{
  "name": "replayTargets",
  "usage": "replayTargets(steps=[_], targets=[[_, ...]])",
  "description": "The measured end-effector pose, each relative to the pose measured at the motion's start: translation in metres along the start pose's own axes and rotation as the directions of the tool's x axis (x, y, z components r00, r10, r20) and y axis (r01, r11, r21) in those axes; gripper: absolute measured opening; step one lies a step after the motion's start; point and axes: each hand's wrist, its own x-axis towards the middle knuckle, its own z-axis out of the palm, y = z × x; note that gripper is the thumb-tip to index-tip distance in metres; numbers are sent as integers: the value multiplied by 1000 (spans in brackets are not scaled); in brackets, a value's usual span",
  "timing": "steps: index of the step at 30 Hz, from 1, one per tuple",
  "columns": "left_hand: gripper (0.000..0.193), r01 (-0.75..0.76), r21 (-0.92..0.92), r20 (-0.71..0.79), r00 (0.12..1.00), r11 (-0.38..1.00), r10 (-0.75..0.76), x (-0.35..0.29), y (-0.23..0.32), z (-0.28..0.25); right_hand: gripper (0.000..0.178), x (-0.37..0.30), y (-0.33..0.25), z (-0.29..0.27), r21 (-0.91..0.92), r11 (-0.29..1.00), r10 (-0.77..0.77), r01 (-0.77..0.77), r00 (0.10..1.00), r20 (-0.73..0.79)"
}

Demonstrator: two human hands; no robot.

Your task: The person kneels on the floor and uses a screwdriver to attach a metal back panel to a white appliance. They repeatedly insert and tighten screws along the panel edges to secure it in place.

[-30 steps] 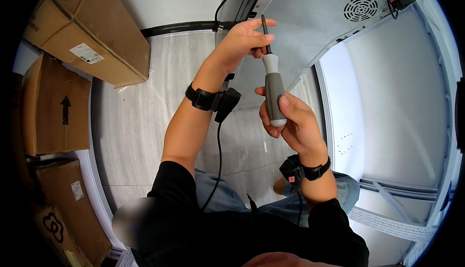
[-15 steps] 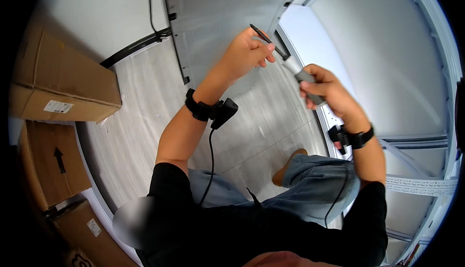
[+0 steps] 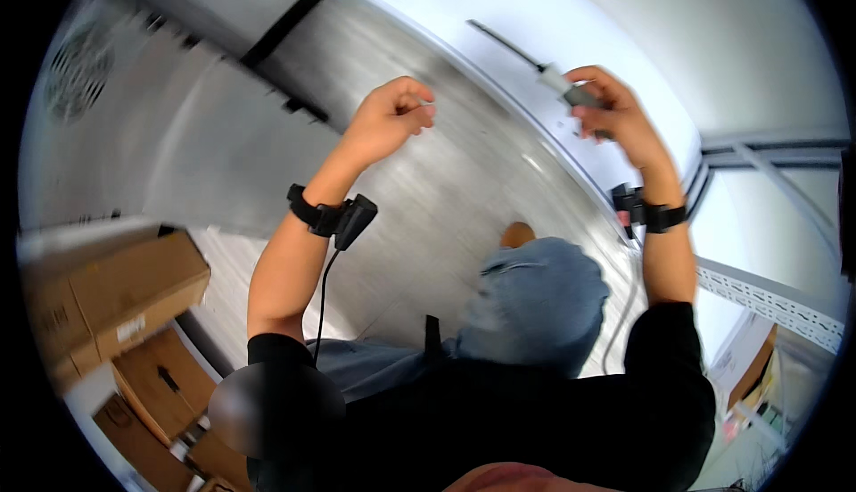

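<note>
My right hand (image 3: 615, 110) is wrapped around the pale grey handle of a screwdriver (image 3: 557, 80). Its long, thin dark shaft points up and to the left, over a white ledge. To the left, my left hand (image 3: 385, 122) hovers above the floor, apart from the tool. Its fingers are loosely bent, with a gap to the thumb, and nothing shows between them. Motion blurs the picture somewhat. Each wrist wears a black strap with a small black device (image 3: 357, 222).
A large grey metal panel (image 3: 205, 144) with a round vent stands at the left. Cardboard boxes (image 3: 147, 291) are stacked at the lower left. Along the right run the white ledge (image 3: 499, 1) and a perforated white metal rail (image 3: 767, 305). Grey wood-look flooring (image 3: 419, 215) lies below my hands.
The view has swung right, so the metal panel now lies at the left. My left hand has come away from the screwdriver's shaft. The right hand still grips the screwdriver.
</note>
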Motion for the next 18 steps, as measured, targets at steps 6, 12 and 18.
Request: replayTargets(steps=[6,12,18], targets=[[11,20,303,65,997,953,-42,99,-41,97,38,-27,149,1,493,862,194,-119,976,-103],[13,-152,508,143,985,848,91,175,-65,201,37,-63,229,-17,724,686,392,-74,876,-282],[22,-209,560,153,977,801,148,239,-69,278,36,-65,251,-40,762,647,451,-1,807,-381]])
